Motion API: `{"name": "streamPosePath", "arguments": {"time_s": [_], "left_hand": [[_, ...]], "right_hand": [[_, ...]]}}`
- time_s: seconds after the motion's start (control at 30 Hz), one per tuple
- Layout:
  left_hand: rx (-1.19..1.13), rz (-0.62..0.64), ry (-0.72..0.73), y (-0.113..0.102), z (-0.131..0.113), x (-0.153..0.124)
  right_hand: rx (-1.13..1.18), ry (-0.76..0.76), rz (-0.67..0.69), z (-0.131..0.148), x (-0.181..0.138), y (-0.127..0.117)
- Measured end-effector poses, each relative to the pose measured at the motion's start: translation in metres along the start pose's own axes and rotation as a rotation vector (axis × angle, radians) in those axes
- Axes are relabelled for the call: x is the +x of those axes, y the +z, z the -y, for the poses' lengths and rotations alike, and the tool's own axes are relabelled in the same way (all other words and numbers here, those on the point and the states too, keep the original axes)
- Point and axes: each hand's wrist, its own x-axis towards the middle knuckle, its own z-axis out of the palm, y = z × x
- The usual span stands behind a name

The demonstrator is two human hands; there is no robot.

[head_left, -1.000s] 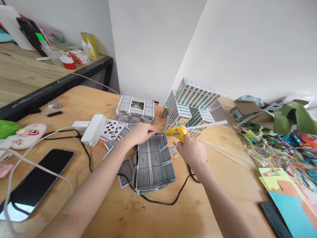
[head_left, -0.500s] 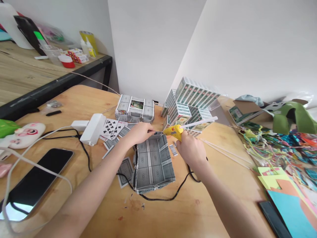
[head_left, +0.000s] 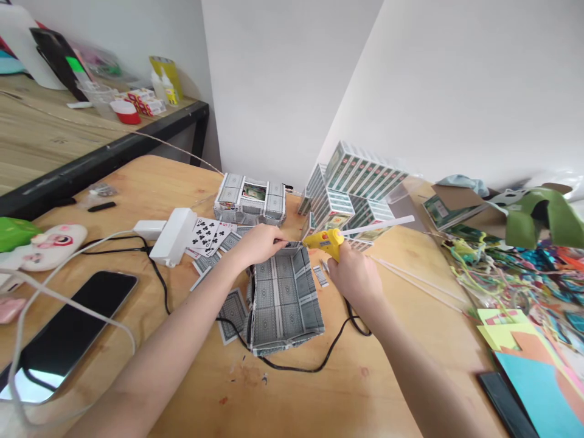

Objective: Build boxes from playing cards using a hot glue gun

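Observation:
An open box made of grey-backed playing cards (head_left: pixel 283 298) lies on the wooden table (head_left: pixel 319 389). My left hand (head_left: pixel 258 243) pinches a small folded card piece at the box's far rim. My right hand (head_left: pixel 354 278) grips a yellow glue gun (head_left: pixel 325 241) with a white glue stick poking out behind; its nozzle points at the rim by my left fingers. A black cord (head_left: pixel 296 367) runs from the gun under the box. Loose cards (head_left: pixel 207 235) lie to the left, and small card strips (head_left: pixel 320 276) lie beside the box.
Another card box (head_left: pixel 250 199) and a stack of card packs (head_left: pixel 353 182) stand at the wall. A white power adapter (head_left: pixel 172 236), a black phone (head_left: pixel 68 331) and cables lie left. Glue sticks (head_left: pixel 410 281), coloured paper (head_left: pixel 533 359) and ribbon clutter fill the right.
The glue gun has shifted slightly at the box's far rim, dipping left and then back. My left hand keeps its pinch in the same place.

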Motion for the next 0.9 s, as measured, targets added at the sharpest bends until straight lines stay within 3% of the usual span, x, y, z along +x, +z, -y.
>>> {"name": "streamPosePath", "arguments": {"time_s": [0.57,0.9], "left_hand": [[-0.040,0.005,0.003,0.000,0.001,0.001],[-0.024,0.014,0.003,0.001,0.001,0.001]], "right_hand": [[0.105,0.067,0.012,-0.005,0.001,0.004],[0.220,0.124,-0.046,-0.005,0.000,0.016]]}}
